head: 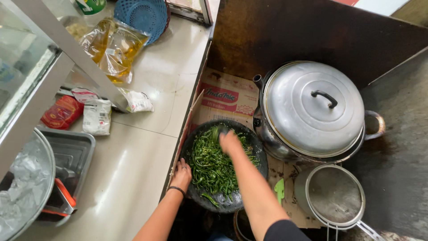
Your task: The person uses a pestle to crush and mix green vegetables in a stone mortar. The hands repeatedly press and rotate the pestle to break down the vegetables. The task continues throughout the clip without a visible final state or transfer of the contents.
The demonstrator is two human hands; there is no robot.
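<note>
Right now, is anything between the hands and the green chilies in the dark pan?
Nothing visible. The right hand is already in the green chilies, and the left hand rests on the pan rim.
</note>
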